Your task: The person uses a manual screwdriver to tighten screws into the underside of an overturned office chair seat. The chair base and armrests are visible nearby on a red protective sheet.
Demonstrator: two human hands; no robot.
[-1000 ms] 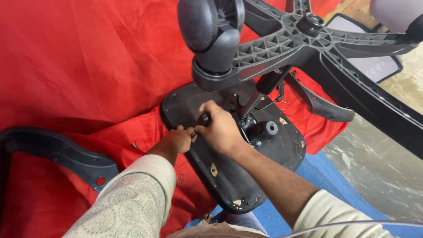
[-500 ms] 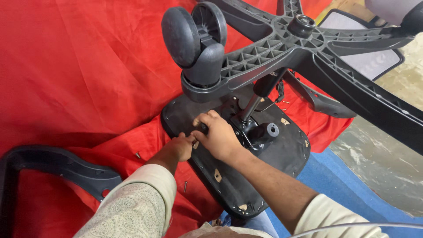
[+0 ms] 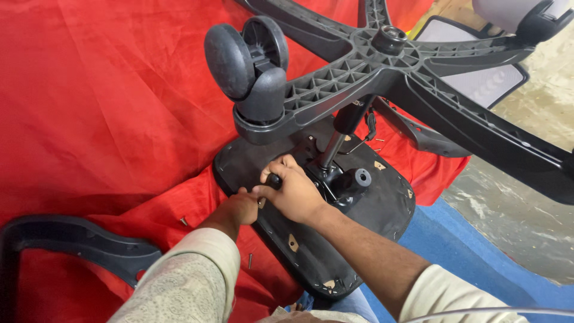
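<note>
The right hand (image 3: 293,191) is clenched around a short black handle (image 3: 274,179) on the underside of the black seat pan (image 3: 382,209), and the left hand (image 3: 239,206) is closed in a fist just beside it, touching the pan's near edge; what it grips cannot be seen. The seat pan lies upside down on a red cloth (image 3: 101,101), with the five-arm chair base (image 3: 382,66) and its caster (image 3: 248,57) standing above on the gas column (image 3: 335,140). Loose screws (image 3: 250,260) lie on the cloth near a black armrest (image 3: 66,239).
</note>
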